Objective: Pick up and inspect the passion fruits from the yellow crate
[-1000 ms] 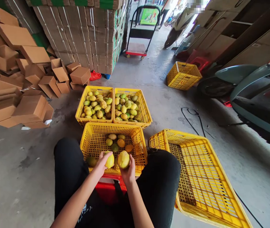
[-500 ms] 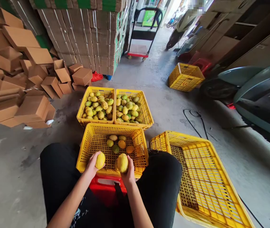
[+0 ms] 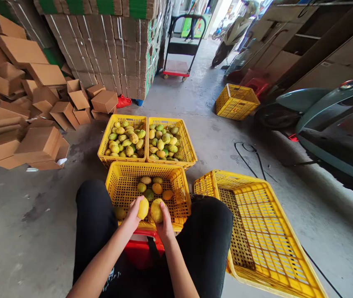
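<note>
My left hand (image 3: 134,215) grips a yellow fruit (image 3: 143,207) and my right hand (image 3: 164,223) grips a second yellow fruit (image 3: 156,210). Both are held side by side, almost touching, over the near edge of a yellow crate (image 3: 117,182) between my knees. Several loose fruits (image 3: 152,188) lie on that crate's floor. Beyond it stand two yellow crates full of yellow-green fruit, the left crate (image 3: 105,142) and the right crate (image 3: 189,147).
An empty yellow crate (image 3: 257,231) leans at my right knee. A red stool (image 3: 139,248) is under me. Cardboard boxes (image 3: 24,107) pile at the left, a box stack (image 3: 108,41) stands behind, a trolley (image 3: 179,62) and another yellow crate (image 3: 237,101) beyond, scooters (image 3: 325,120) right.
The left hand swung out to the left with its fruit half a second ago, then came back beside the right hand's fruit. The view shifted slightly.
</note>
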Demonstrator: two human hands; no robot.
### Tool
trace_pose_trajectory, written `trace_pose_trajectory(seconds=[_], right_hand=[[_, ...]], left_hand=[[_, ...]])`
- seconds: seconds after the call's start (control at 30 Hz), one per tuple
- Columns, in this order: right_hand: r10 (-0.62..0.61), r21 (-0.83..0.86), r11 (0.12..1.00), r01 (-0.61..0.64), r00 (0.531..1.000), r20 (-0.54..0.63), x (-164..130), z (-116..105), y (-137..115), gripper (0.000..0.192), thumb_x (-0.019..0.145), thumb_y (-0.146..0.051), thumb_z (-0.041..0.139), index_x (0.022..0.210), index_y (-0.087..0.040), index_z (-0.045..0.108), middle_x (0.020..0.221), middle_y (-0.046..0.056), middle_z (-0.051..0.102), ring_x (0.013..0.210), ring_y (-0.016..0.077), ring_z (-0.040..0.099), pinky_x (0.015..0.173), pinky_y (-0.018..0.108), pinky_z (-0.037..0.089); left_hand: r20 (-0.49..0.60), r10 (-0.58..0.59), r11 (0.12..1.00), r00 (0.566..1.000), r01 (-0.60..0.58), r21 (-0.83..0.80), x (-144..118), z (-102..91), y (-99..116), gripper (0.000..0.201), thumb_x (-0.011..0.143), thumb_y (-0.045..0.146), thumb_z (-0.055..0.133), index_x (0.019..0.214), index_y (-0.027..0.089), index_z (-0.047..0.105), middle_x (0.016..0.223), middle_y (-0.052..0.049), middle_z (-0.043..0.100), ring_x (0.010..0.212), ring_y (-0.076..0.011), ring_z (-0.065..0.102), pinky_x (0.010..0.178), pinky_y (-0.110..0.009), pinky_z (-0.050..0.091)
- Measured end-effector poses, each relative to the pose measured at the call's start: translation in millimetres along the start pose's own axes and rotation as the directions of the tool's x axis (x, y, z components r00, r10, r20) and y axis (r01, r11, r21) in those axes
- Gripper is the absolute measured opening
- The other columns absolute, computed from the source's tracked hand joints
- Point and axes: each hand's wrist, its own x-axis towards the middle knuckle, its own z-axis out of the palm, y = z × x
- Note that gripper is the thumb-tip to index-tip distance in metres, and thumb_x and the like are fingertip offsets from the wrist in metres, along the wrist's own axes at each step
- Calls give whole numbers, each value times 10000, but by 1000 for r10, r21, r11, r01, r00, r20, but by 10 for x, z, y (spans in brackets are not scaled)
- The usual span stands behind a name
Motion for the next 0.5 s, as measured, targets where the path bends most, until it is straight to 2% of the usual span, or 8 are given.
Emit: trace_pose_trajectory(seconds=[0.13, 0.27, 0.33, 0.4, 0.5], right_hand=[[122, 141, 983, -117, 992, -32, -27, 43, -91, 464, 691, -625, 737, 929, -230, 692, 858, 43, 739, 835, 233, 695, 690, 323, 558], [172, 160, 974, -161, 983, -61, -1, 24, -101, 462, 701, -625, 697, 904, -210, 686, 807, 41, 743, 763, 225, 697, 620, 301, 535], [168, 170, 975, -146, 978, -125, 18, 7, -70, 424, 700, -589, 708, 920, -228, 683, 844, 19, 747, 794, 213, 701, 619, 283, 536], [153, 162, 979, -127, 975, -161, 29, -5, -34, 392, 692, -561, 737, 921, -247, 679, 867, 1, 742, 835, 207, 702, 643, 277, 550], [117, 134, 986, -102, 987, -108, 28, 2, -4, 394, 653, -519, 807, 912, -254, 676, 916, 3, 736, 888, 201, 693, 690, 282, 573]], left_hand=[[-100, -164, 983, 981, 154, -97, 36, 76, 12, 159, 928, 350, 604, 906, 193, 590, 796, -33, 654, 684, -156, 656, 572, -233, 533], [-86, -253, 959, 964, 238, -152, 48, 10, 70, 223, 981, 393, 522, 883, 194, 550, 707, -12, 622, 612, -154, 653, 623, -280, 574], [-67, -251, 960, 966, 240, -143, 41, -41, 115, 243, 965, 411, 561, 873, 186, 549, 702, -17, 629, 593, -156, 658, 616, -299, 580], [-52, -199, 974, 979, 192, -124, 26, -88, 163, 232, 910, 384, 662, 879, 183, 550, 717, -18, 642, 601, -161, 671, 601, -302, 580], [-72, -119, 989, 990, 112, -93, 0, -153, 219, 289, 788, 267, 808, 882, 186, 547, 751, -11, 651, 618, -155, 675, 583, -285, 577]])
